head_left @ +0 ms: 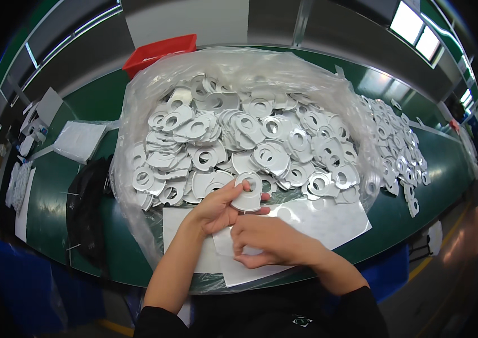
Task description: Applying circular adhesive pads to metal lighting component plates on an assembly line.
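My left hand holds a white flat ring-shaped piece between thumb and fingers, just at the near edge of a big heap of the same white rings lying in an opened clear plastic bag. My right hand rests with curled fingers on a white sheet spread below the heap, its fingertips pressing at the sheet; whether it pinches something small I cannot tell.
More white rings lie spread on the green table to the right. A red bin stands behind the bag. A black bundle and white sheets lie at the left. The table's front edge runs just below my hands.
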`<state>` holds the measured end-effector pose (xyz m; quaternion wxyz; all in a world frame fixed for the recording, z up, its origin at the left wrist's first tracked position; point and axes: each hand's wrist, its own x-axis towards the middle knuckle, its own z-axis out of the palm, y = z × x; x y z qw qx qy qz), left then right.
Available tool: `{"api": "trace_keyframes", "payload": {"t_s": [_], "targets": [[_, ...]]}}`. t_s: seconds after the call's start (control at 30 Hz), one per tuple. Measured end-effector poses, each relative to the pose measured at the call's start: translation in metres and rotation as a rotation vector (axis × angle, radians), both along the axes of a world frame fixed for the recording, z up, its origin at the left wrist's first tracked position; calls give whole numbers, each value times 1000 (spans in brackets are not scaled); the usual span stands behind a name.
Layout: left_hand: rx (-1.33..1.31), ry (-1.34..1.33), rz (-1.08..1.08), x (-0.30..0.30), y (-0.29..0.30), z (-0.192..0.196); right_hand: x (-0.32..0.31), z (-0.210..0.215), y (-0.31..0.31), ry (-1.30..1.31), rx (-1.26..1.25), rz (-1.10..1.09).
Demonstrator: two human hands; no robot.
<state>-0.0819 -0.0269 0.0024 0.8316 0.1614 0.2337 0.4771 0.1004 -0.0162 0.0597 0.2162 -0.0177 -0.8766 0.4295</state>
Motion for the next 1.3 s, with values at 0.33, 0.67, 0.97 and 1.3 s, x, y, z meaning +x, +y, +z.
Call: {"api": "trace_keyframes", "payload": {"t_s": [0.33, 0.67, 0.97, 1.3], "targets": [[33, 133, 162, 16, -3, 3, 14, -14, 50, 298, -1003, -605], [155, 165, 213, 38, -25, 32, 15, -8, 47, 545, -1110, -579], [100, 260, 204, 32, -17, 24, 12, -18, 45, 466, -1140, -559], [9, 230, 298, 32, -13, 18, -2, -34, 38, 309, -766, -571]]}}
